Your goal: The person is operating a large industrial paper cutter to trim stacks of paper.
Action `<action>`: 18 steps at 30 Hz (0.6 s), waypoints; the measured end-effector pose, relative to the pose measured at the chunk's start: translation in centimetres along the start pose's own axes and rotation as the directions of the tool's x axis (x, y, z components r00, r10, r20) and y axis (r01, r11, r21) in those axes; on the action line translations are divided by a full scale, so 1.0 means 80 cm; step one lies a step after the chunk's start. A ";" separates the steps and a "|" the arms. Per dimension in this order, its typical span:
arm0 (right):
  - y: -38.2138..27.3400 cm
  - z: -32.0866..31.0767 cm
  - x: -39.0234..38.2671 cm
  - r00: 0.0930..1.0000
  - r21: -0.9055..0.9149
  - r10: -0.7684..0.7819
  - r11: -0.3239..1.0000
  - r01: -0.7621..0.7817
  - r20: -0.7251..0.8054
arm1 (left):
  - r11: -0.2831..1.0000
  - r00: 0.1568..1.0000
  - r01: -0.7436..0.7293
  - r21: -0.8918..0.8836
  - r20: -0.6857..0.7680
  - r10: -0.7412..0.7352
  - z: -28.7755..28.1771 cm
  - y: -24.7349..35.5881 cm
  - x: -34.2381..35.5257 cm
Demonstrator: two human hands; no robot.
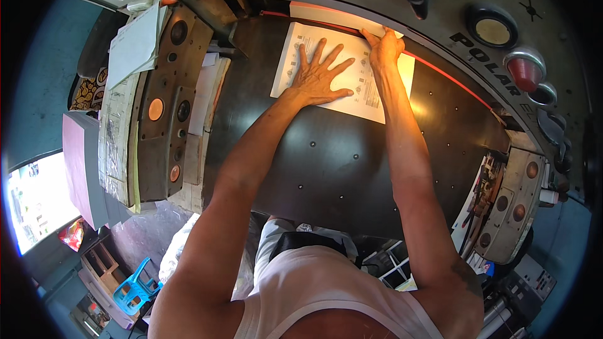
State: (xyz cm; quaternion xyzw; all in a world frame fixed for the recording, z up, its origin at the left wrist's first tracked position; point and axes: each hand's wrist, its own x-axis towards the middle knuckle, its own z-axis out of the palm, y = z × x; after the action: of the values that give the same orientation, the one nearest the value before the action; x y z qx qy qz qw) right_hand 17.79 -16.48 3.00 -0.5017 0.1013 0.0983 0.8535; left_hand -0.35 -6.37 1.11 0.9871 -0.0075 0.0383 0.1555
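White sheets with small print (342,102) lie on the dark metal bed (282,169) of a paper cutter. My left hand (317,78) rests flat on the print, its fingers spread wide. At the far edge of the sheets is my right hand (384,50), thumb apart and the other fingers bent; their tips are partly hidden. Just beyond, a white paper edge (320,14) shows under the machine's front. A red line (449,78) runs along the far side of the bed.
Knobs and a red button (524,72) sit on the machine's front panel. Left of the bed stand a metal side block (160,113), loose papers (133,47) and a tall paper stack (81,163). A second metal block (509,207) is at right. A blue plastic stool (135,289) stands lower left.
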 end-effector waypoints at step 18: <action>0.006 0.007 -0.005 0.998 0.039 -0.059 0.998 0.058 0.022 | 0.938 0.907 0.347 -0.002 -0.253 -0.336 0.004 -0.035 0.033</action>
State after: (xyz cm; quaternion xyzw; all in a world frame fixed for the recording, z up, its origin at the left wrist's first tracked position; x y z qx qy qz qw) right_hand 17.34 -15.82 2.97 -0.4867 0.0785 0.0769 0.8666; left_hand 2.37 -3.80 0.16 0.9635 0.1859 0.1344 0.1381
